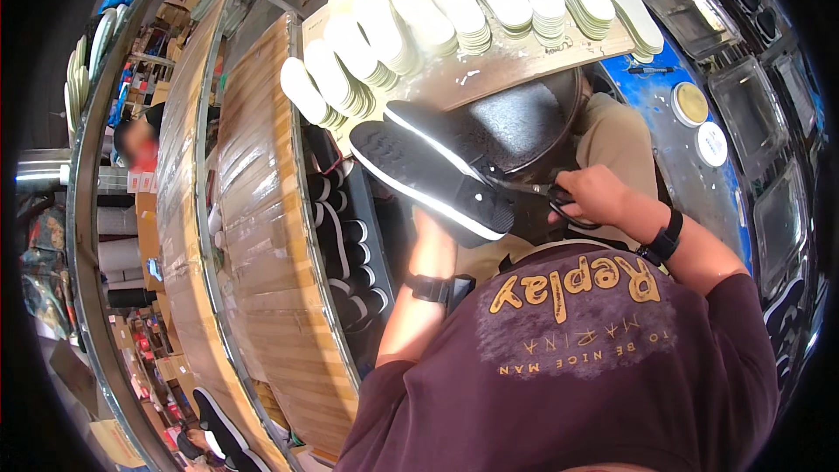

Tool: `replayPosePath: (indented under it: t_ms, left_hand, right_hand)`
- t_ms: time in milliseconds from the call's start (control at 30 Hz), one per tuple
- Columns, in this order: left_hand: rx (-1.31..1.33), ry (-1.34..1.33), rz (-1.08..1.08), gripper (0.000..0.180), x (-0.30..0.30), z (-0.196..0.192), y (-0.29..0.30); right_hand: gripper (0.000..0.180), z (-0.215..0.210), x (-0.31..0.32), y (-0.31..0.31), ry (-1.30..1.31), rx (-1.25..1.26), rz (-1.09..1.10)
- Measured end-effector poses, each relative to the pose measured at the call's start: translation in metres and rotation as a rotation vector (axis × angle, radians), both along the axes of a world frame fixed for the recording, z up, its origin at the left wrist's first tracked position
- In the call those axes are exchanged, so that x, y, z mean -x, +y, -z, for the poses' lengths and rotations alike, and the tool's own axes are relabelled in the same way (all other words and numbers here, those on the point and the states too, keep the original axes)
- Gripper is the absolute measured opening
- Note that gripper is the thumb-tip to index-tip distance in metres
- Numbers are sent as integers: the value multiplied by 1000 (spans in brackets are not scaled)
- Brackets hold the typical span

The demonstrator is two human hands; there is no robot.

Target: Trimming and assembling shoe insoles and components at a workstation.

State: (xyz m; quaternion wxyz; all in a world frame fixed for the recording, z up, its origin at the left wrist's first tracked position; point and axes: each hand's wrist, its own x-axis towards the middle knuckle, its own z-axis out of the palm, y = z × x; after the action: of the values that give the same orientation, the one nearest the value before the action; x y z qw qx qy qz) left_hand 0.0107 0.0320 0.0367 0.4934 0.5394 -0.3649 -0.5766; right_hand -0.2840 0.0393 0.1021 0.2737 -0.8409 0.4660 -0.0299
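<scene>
My left hand is closed around the near black shoe from below, and most of its fingers are hidden behind it. The shoe is tilted, with its black sole facing up and a white band along its edge. A second black shoe with the same white edge lies close against its far side. In my right hand is a pair of scissors, gripped by the black handles. Its blades point left and reach the toe or heel end of the shoes; I cannot tell whether they touch.
Several stacks of pale insoles line a board ahead, above a dark round basin. At right, a blue table bears a marker and two round tins. Black shoes fill a rack beside wrapped panels at left; another person is beyond.
</scene>
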Motion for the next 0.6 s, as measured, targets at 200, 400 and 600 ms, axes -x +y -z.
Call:
replayPosePath:
  t_ms: [200, 400, 600]
  left_hand:
    - [-188, 70, -139, 39, -12, 40, -6]
    - [-128, -13, -210, 47, -29, 55, -26]
    - [353, -1126, 41, 43, 32, 9, -17]
  right_hand:
    - [59, 7, -7, 2, -17, 26, -56]
    - [58, 12, 10, 0, 79, 72, 39]
    - [56, 42, 50, 17, -19, 58, 193]
